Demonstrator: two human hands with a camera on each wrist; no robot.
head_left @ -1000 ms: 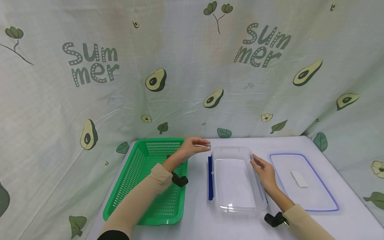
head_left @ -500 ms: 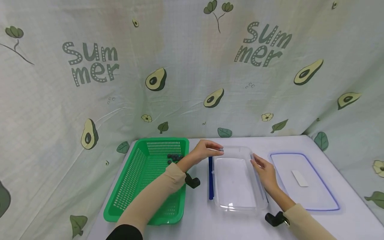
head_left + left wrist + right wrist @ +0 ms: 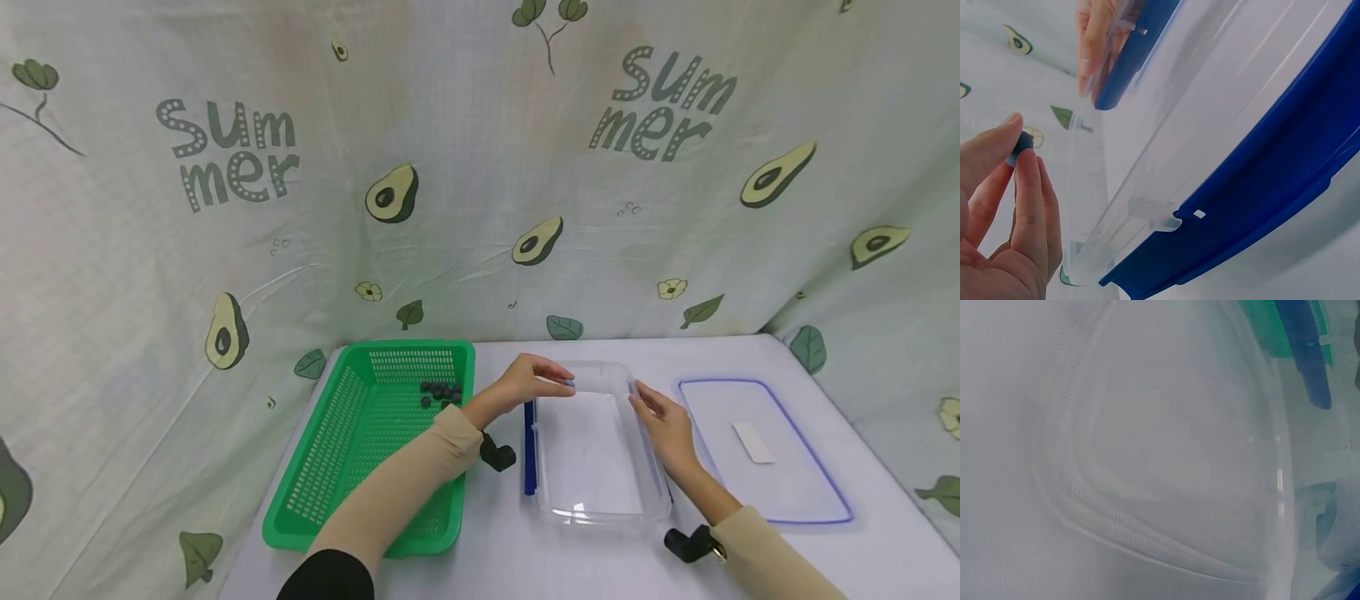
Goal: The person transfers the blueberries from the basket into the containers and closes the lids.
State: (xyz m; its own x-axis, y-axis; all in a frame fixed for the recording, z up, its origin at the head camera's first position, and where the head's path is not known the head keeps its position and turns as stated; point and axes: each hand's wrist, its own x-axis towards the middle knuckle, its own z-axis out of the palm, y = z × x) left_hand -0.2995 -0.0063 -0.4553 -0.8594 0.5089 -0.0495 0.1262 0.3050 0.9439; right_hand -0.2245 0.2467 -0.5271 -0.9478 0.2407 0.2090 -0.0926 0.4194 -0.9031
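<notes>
My left hand is over the far left part of a clear plastic container. Between thumb and fingertips it pinches a small dark blue blueberry. The container has blue side latches that hang folded out. On the far right side of its rim, my right hand grips the wall with thumb and fingers; fingers of that hand also appear in the left wrist view. Several more blueberries lie at the far right end of a green basket. The right wrist view shows mostly the clear container wall.
To the right, a clear lid with a blue edge lies flat on the white table, a white label on it. Behind the table hangs a printed curtain. The basket stands left of the container.
My left hand has moved right with the blueberry, from beside the basket's far right corner to over the container. More blueberries in the basket have come into sight. My right hand keeps its grip.
</notes>
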